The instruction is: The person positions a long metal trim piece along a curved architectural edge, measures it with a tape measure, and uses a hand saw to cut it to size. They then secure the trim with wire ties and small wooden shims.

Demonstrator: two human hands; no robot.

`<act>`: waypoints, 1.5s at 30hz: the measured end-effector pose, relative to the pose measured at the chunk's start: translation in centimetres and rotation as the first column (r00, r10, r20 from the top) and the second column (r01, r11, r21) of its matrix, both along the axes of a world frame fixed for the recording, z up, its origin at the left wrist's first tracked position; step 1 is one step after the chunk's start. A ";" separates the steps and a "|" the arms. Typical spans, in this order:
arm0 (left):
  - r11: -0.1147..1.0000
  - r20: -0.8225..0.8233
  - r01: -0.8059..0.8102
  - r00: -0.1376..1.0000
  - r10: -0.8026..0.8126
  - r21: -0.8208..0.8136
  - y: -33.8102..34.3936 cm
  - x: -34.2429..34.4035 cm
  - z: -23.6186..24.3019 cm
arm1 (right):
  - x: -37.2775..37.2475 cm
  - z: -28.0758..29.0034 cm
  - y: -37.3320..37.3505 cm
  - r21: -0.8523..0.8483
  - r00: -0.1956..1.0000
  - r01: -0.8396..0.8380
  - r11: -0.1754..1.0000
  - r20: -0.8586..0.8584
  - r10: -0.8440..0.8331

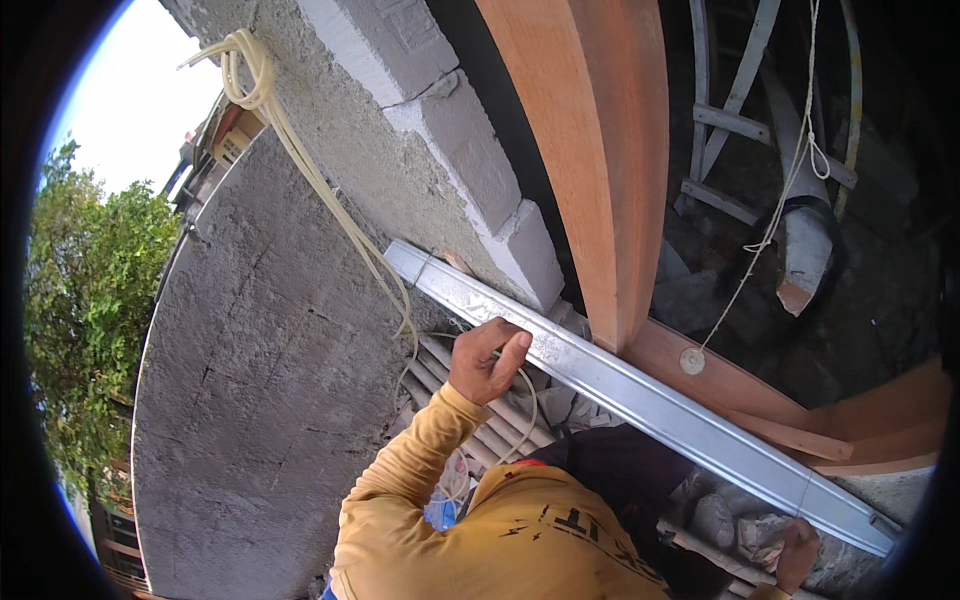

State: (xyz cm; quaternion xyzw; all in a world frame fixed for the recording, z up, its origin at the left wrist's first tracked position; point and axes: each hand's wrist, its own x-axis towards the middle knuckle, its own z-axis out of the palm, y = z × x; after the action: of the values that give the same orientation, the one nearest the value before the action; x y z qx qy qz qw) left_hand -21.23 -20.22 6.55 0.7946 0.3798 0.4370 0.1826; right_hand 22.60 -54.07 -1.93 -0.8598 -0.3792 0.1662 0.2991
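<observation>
A long silver metal channel (pixel 620 390), bound with thin wire near both ends, lies diagonally across the middle. My left hand (pixel 488 360), in a yellow sleeve (pixel 420 445), grips its near edge left of the middle, thumb raised. My right hand (pixel 795 555) is at the lower right, just below the channel's other end, fingers curled; whether they hold the channel or its wire is unclear. Below my left hand are pale poles (pixel 475 430) and loose cream cord (pixel 345 230) hanging from a knot higher up.
A curved orange wooden frame (pixel 570 120) borders a dark opening with ladder-like pieces (pixel 730 122) and a string weight (pixel 692 361). White blocks (pixel 465 160) edge the rough wall. A grey concrete slab (pixel 240 380) stands left, with trees (pixel 90 310) beyond.
</observation>
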 end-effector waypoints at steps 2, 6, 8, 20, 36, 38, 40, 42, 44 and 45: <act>0.930 0.134 -0.329 0.941 0.310 0.164 2.0 -3.7 3.4 | 0.4 -0.2 0.6 0.003 0.997 -0.063 0.998 0.047 0.063; 0.772 0.566 -0.635 0.645 0.514 0.023 6.4 -9.6 10.0 | 1.4 0.4 0.6 -0.169 0.997 0.000 0.986 -0.075 -0.013; 0.747 0.545 -0.664 0.634 0.549 0.020 7.5 -11.6 12.3 | 2.6 -2.1 -0.9 -0.043 0.998 0.004 0.999 0.061 -0.001; 0.150 -0.347 -0.985 0.111 0.931 0.088 5.4 -32.4 22.5 | 6.3 -0.4 0.8 -0.426 0.860 0.070 0.902 -0.433 -0.271; 0.237 -0.831 -0.915 -0.157 0.534 0.325 15.7 -58.1 29.6 | -10.8 22.8 7.8 -0.616 0.977 -0.039 0.787 -0.188 -0.099; 0.292 -0.833 -0.876 -0.194 0.518 0.385 16.5 -56.4 28.7 | -10.9 22.8 6.7 -0.632 0.998 -0.024 0.775 -0.065 -0.021; 0.237 -0.627 -0.872 -0.097 0.773 0.428 14.7 -59.3 26.8 | -12.5 24.3 8.2 -0.509 0.999 -0.024 0.861 0.019 0.039; 0.163 -0.460 -0.964 0.050 0.887 0.211 11.3 -56.9 28.2 | -16.7 27.1 13.1 -0.523 0.999 -0.007 0.852 0.026 0.024; 0.469 -0.245 -0.864 0.422 0.873 0.183 7.7 -48.0 28.4 | -20.9 30.7 15.8 -0.404 0.981 -0.024 0.914 -0.184 -0.056; 0.614 -0.327 -0.774 0.547 0.771 0.152 5.5 -43.5 28.2 | -23.2 32.5 17.8 -0.322 0.957 -0.105 0.941 -0.289 0.008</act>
State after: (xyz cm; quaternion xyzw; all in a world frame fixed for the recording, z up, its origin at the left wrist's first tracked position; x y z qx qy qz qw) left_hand -64.71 -14.75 34.78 0.6113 0.7187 0.3168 -0.0970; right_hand -0.59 -36.25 30.57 -0.8537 -0.3236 0.3582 0.1954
